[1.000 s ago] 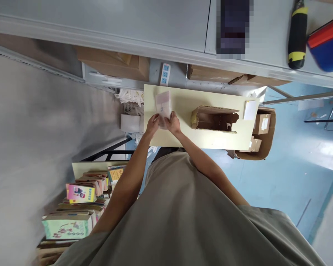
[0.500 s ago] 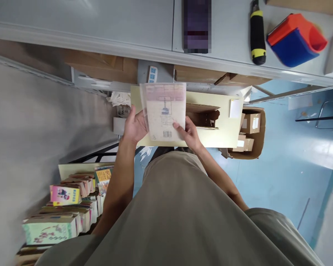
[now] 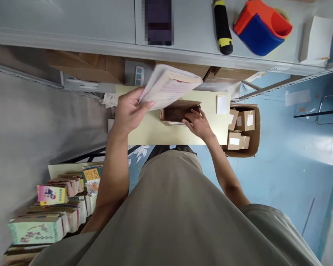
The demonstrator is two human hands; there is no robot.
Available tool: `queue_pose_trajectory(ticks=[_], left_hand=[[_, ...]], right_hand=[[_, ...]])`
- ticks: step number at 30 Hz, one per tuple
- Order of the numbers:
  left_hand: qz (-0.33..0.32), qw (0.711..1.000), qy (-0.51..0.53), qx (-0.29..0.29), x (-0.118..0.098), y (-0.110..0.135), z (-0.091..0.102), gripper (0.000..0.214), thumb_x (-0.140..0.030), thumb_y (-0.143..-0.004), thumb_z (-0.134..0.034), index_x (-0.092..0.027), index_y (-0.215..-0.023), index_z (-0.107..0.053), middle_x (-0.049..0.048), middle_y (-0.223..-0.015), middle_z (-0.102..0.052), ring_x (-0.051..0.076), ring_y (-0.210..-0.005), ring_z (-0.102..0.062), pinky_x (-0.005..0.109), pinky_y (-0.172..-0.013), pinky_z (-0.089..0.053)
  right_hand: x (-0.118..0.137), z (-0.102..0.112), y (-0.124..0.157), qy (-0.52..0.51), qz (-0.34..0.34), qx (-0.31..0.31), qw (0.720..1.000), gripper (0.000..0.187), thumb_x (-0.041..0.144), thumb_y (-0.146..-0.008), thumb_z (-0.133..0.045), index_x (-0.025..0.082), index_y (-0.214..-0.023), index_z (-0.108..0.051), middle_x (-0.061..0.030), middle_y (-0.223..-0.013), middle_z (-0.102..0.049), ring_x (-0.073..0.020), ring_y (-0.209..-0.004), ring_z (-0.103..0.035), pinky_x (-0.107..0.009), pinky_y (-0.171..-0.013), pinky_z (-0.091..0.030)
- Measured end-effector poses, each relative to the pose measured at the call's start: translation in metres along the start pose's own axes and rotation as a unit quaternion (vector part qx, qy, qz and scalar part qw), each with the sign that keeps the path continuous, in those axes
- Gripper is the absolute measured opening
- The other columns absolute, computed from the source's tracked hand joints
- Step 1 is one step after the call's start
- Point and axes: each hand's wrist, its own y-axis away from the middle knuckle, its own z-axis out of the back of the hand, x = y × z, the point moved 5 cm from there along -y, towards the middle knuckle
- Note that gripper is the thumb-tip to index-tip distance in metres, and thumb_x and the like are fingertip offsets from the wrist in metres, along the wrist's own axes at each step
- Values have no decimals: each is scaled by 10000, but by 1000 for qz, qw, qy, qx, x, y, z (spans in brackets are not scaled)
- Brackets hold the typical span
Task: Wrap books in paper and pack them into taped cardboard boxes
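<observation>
My left hand [image 3: 131, 111] grips a thin book [image 3: 170, 85] by its near left corner, thumb on top. The book is tilted and raised over the pale yellow table [image 3: 144, 129]; it looks to be in a clear plastic sleeve. Below it and to its right lies an open cardboard box [image 3: 180, 111], long and narrow, its inside dark. At the right end of that box is my right hand [image 3: 197, 123], its fingers apart and reaching over the rim, holding nothing. Whether the fingertips touch the cardboard I cannot tell.
A large carton [image 3: 255, 131] with several small boxes stands right of the table. On the grey shelf above lie a black-and-yellow cutter [image 3: 222, 26], a red-and-blue tape dispenser [image 3: 262, 29] and a white paper stack [image 3: 316, 38]. Rows of books [image 3: 52, 210] fill the lower left.
My right hand has let go of the book and moved to the cardboard box. My left hand now holds the book alone, lifted and tilted. The view has shifted right.
</observation>
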Motion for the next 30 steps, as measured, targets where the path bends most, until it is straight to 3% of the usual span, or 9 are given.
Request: queue_pose_trajectory(ticks=[3, 8, 11, 21, 26, 30], left_hand=[[14, 998, -55, 18, -8, -4, -18, 404, -308, -980, -899, -180, -1355, -825, 61, -1279, -826, 496, -1575, -611, 597, -1274, -606], [-9, 985, -132, 110, -25, 1, -70, 336, -290, -979, -875, -185, -1297, -878, 68, -1291, -849, 435, -1470, -699, 554, -1306, -580], [-2, 979, -151, 133, -28, 1, -90, 324, -248, -970, -857, -171, -1282, -894, 81, -1283, -860, 426, -1424, -727, 551, -1302, -579], [33, 961, -217, 165, 0, -9, -91, 386, -204, -930, -865, -224, -1313, -906, 80, -1329, -880, 431, -1393, -748, 549, -1273, -585], [14, 952, -248, 178, 1, -7, -95, 405, -211, -949, -841, -229, -1348, -903, 82, -1371, -878, 408, -1344, -777, 526, -1261, -593], [-1, 942, -274, 191, 0, -5, -100, 423, -170, -951, -804, -252, -1354, -902, 61, -1372, -881, 404, -1348, -780, 536, -1287, -572]], right_hand=[[-23, 1, 9, 89, 12, 25, 996, 634, 687, -1192, -524, 168, -1355, -851, -196, -1421, -847, -466, -1670, -560, -755, -1515, -152], [-45, 1, 28, 118, 10, 13, 993, 610, 621, -1165, -621, 147, -1509, -792, -226, -1510, -800, -475, -1703, -497, -776, -1505, -168], [-52, -2, 36, 123, 4, 14, 992, 565, 560, -1166, -639, 152, -1529, -781, -233, -1570, -761, -467, -1730, -465, -779, -1501, -179], [-56, -11, 42, 124, -7, 24, 992, 483, 535, -1133, -729, 268, -1526, -818, -181, -1690, -659, -452, -1774, -392, -761, -1504, -200], [-59, -19, 31, 133, -21, 29, 991, 464, 511, -1094, -783, 178, -1405, -871, -239, -1641, -678, -492, -1756, -400, -775, -1509, -164], [-64, -20, 27, 126, -35, 18, 991, 433, 421, -1105, -762, 148, -1430, -848, -250, -1638, -690, -476, -1757, -410, -789, -1505, -158]])
